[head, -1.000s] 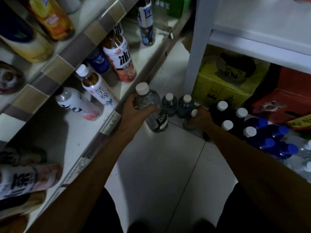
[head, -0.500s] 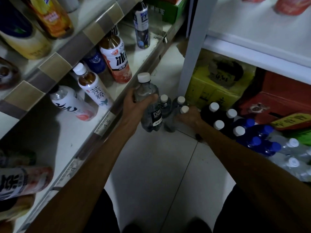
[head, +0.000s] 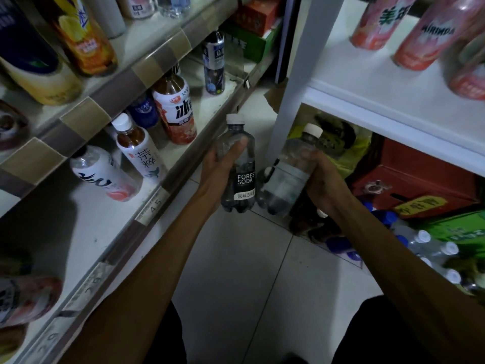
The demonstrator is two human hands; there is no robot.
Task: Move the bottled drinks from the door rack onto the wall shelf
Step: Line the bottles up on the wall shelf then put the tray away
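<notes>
My left hand (head: 219, 164) grips a clear soda bottle (head: 240, 177) with a white cap and a black label, held upright over the floor beside the wall shelf (head: 84, 227). My right hand (head: 321, 177) grips a second clear white-capped bottle (head: 288, 172), tilted a little, just right of the first. Both bottles are off the floor and close together. The wall shelf on the left holds several drinks, among them a tea bottle (head: 139, 151) and a red-and-white bottle (head: 175, 111).
A white rack (head: 294, 82) stands at right with pink bottles (head: 422, 32) on its upper board. Beneath it sit a red box (head: 420, 177), a yellow-green pack (head: 351, 148) and several blue-capped and white-capped bottles (head: 430, 245) on the floor. Pale floor tiles (head: 249, 271) lie between my arms.
My right hand has lifted a bottle off the floor cluster and raised it. Both hands and bottles have risen, and the view has tipped upward.
</notes>
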